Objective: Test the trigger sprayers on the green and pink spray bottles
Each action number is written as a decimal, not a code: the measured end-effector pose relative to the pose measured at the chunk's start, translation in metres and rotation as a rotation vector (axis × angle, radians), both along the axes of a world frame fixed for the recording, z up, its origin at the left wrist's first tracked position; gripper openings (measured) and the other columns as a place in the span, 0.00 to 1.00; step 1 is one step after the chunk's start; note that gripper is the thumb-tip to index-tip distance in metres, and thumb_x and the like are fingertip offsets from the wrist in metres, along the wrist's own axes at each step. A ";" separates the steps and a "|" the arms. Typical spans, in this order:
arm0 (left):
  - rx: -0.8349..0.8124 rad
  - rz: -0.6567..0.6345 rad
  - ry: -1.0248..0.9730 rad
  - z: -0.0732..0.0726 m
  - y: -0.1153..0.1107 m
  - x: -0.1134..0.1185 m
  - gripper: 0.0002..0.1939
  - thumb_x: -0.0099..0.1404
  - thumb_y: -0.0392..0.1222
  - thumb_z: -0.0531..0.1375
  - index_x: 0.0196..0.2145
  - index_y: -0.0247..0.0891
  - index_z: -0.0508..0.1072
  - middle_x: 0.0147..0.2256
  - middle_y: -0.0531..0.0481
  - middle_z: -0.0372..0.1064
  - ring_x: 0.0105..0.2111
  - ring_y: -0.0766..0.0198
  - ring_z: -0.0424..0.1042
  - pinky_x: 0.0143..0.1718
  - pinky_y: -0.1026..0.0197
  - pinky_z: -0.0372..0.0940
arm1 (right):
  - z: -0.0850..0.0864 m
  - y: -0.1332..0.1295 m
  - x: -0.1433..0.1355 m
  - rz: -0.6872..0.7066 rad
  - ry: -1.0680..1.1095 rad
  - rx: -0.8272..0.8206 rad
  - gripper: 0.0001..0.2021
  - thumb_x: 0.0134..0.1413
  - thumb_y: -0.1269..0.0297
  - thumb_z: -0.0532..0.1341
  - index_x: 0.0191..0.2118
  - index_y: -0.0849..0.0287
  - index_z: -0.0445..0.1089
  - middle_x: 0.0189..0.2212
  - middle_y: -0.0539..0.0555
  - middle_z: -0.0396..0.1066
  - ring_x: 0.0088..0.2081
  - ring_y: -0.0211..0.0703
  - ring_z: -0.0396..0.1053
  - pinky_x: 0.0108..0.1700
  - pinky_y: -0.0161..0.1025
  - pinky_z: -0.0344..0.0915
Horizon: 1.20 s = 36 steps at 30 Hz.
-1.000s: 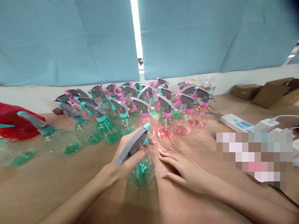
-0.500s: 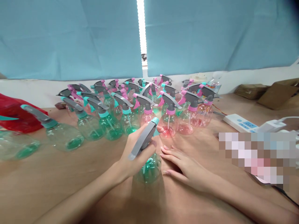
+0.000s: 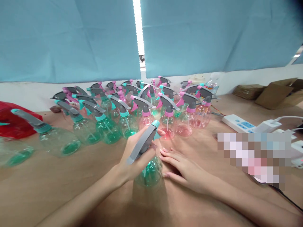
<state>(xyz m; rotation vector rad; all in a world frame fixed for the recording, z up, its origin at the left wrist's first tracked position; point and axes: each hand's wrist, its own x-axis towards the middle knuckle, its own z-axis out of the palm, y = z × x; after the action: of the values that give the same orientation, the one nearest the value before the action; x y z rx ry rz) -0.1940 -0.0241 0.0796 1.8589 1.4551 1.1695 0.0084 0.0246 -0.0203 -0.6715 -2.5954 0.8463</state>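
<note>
My left hand (image 3: 136, 151) is wrapped round the neck of a green spray bottle (image 3: 149, 175) with a grey and teal trigger head. The bottle stands upright on the brown table (image 3: 113, 201), and my fingers hide its collar and most of the trigger. Beside it, on the right, my right hand (image 3: 187, 170) lies on the table with its fingers stretched out, their tips close to the bottle's side. Just beyond my hands stand a pink spray bottle (image 3: 168, 126) and a clear green one (image 3: 127, 124).
Several more green and pink spray bottles (image 3: 109, 130) crowd the table's far side. A red plastic bag (image 3: 19, 121) lies at the left. To the right are a white power strip (image 3: 239, 124) with plugs, a blurred-out item (image 3: 255, 157) and cardboard boxes (image 3: 274, 94). A blue sheet (image 3: 189, 34) hangs behind.
The view has shifted slightly, so the bottles sit a little further left. My left hand keeps its hold on the green spray bottle, and my right hand stays flat beside it.
</note>
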 end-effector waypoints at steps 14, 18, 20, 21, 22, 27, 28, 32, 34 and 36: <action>-0.008 -0.125 0.068 0.017 -0.005 -0.001 0.03 0.53 0.40 0.52 0.24 0.40 0.65 0.25 0.52 0.65 0.24 0.63 0.63 0.28 0.59 0.62 | -0.001 0.001 0.000 0.005 -0.010 0.003 0.29 0.62 0.49 0.56 0.64 0.57 0.59 0.65 0.60 0.55 0.66 0.53 0.51 0.66 0.55 0.50; -0.033 -0.094 0.040 0.012 -0.005 0.000 0.08 0.53 0.39 0.53 0.31 0.40 0.69 0.23 0.55 0.60 0.21 0.66 0.57 0.26 0.61 0.60 | 0.000 0.001 -0.001 0.002 -0.045 0.020 0.29 0.63 0.48 0.55 0.63 0.59 0.60 0.64 0.60 0.56 0.66 0.52 0.52 0.65 0.53 0.52; -0.020 -0.149 0.013 0.008 -0.004 0.000 0.13 0.53 0.39 0.53 0.37 0.40 0.70 0.22 0.57 0.57 0.18 0.68 0.53 0.22 0.63 0.56 | 0.001 0.001 0.000 -0.003 -0.058 0.024 0.28 0.63 0.48 0.55 0.63 0.59 0.60 0.64 0.60 0.57 0.65 0.51 0.52 0.65 0.52 0.52; -0.011 -0.173 0.003 0.006 -0.003 0.000 0.14 0.53 0.39 0.54 0.39 0.39 0.70 0.21 0.58 0.56 0.18 0.68 0.52 0.21 0.64 0.55 | 0.001 0.001 0.000 -0.003 -0.059 0.023 0.28 0.63 0.49 0.55 0.63 0.59 0.59 0.64 0.60 0.57 0.65 0.51 0.53 0.65 0.52 0.53; -0.007 -0.174 -0.003 0.004 -0.002 -0.001 0.15 0.54 0.39 0.54 0.40 0.39 0.70 0.21 0.58 0.56 0.17 0.68 0.52 0.21 0.64 0.54 | 0.001 0.001 0.000 -0.004 -0.058 0.021 0.28 0.64 0.49 0.54 0.64 0.59 0.59 0.64 0.60 0.57 0.65 0.51 0.53 0.65 0.52 0.53; -0.030 -0.164 -0.022 0.003 -0.002 0.000 0.15 0.56 0.38 0.54 0.43 0.38 0.70 0.22 0.58 0.59 0.18 0.68 0.55 0.22 0.64 0.53 | 0.001 0.001 0.001 -0.002 -0.036 0.018 0.28 0.63 0.48 0.54 0.64 0.57 0.59 0.63 0.59 0.59 0.64 0.53 0.55 0.64 0.53 0.54; -0.028 -0.173 -0.031 0.003 -0.002 0.000 0.16 0.56 0.38 0.54 0.43 0.38 0.70 0.22 0.57 0.60 0.19 0.68 0.55 0.22 0.64 0.53 | 0.001 0.001 0.001 -0.003 -0.031 0.019 0.28 0.63 0.49 0.55 0.64 0.57 0.59 0.63 0.59 0.59 0.64 0.53 0.55 0.64 0.54 0.54; -0.005 -0.184 -0.051 0.004 -0.002 0.000 0.17 0.55 0.35 0.54 0.44 0.37 0.70 0.22 0.58 0.60 0.18 0.69 0.55 0.22 0.65 0.54 | 0.000 0.002 0.000 -0.001 -0.030 0.025 0.28 0.64 0.50 0.55 0.64 0.58 0.59 0.64 0.60 0.58 0.65 0.52 0.54 0.65 0.53 0.54; 0.003 -0.180 -0.050 0.004 -0.001 0.000 0.17 0.55 0.36 0.54 0.44 0.37 0.70 0.21 0.58 0.59 0.18 0.69 0.55 0.21 0.65 0.54 | 0.001 0.002 0.000 0.006 -0.040 0.031 0.28 0.64 0.50 0.55 0.64 0.59 0.59 0.63 0.60 0.58 0.65 0.51 0.54 0.65 0.52 0.54; 0.007 -0.181 -0.049 0.004 -0.002 0.000 0.17 0.55 0.36 0.55 0.43 0.37 0.71 0.20 0.59 0.58 0.17 0.70 0.54 0.21 0.65 0.54 | 0.003 0.003 0.001 0.013 -0.051 0.047 0.27 0.64 0.51 0.55 0.63 0.59 0.59 0.63 0.60 0.58 0.65 0.51 0.53 0.65 0.52 0.54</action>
<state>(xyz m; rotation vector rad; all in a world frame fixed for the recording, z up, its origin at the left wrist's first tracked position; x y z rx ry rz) -0.1936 -0.0256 0.0835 1.9086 1.2294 1.1254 0.0092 0.0274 -0.0175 -0.6723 -2.6585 0.7796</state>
